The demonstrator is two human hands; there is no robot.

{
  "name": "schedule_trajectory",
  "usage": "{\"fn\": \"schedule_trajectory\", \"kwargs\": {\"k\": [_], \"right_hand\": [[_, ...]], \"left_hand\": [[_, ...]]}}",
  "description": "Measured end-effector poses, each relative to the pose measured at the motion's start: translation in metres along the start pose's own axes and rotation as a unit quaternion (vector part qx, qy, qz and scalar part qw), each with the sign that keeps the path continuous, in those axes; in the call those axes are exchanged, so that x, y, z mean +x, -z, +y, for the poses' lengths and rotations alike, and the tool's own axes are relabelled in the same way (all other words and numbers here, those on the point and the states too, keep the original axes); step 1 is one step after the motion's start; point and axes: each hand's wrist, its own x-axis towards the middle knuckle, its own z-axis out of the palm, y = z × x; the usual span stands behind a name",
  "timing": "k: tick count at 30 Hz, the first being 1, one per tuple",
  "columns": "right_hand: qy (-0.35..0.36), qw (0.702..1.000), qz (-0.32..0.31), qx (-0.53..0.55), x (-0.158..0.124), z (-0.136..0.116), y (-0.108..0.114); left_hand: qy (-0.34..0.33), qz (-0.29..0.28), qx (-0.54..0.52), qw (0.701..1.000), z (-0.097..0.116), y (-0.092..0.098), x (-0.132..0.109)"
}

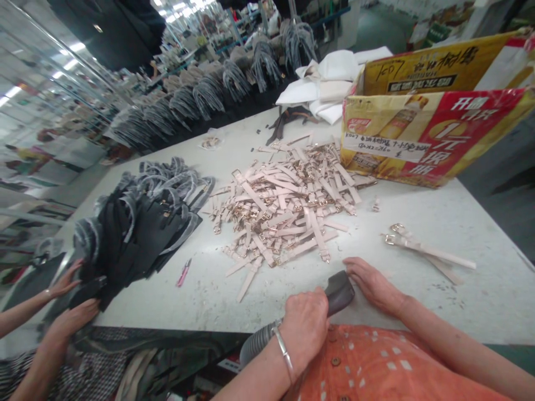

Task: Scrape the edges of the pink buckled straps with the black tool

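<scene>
Gripping dark nozzle [340,292] at five o'clock with left hand [307,320]; extending right hand [376,287] loosely.
Facing pale straps [288,203] centrally; hemmed by carton [451,139] reading "1元" at two o'clock, dark bags [146,223] at nine.

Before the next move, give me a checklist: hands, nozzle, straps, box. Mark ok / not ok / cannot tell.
1. Left hand gripping the dark nozzle: ok.
2. Right hand well clear of the nozzle: not ok, fingers are right by its end; contact unclear.
3. Two crossed straps apart from the strap pile: ok, off to its right.
4. Co-worker's hands clear of the strap pile: ok, they're at the black pieces.
5. Contents of the cardboard box: cannot tell, inside hidden.
</scene>
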Motion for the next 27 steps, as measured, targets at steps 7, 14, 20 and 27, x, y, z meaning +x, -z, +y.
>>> {"fn": "schedule_trajectory", "kwargs": {"k": [7, 14, 20, 27], "right_hand": [[-0.011, 0.998, 0.063, 0.022, 0.002, 0.003, -0.003], [0.007, 0.998, 0.063, 0.015, 0.004, 0.002, -0.002], [-0.001, 0.997, 0.077, 0.023, 0.005, -0.001, -0.002], [-0.001, 0.997, 0.075, 0.024, 0.004, 0.005, -0.005]], "left_hand": [[-0.007, 0.006, -0.001, 1.0, 0.011, -0.001, 0.015], [0.004, 0.059, 0.002, 0.998, -0.015, -0.017, 0.019], [0.008, 0.038, 0.008, 0.999, -0.025, -0.022, 0.004], [-0.005, 0.035, -0.011, 0.999, -0.001, -0.02, 0.011]]}}
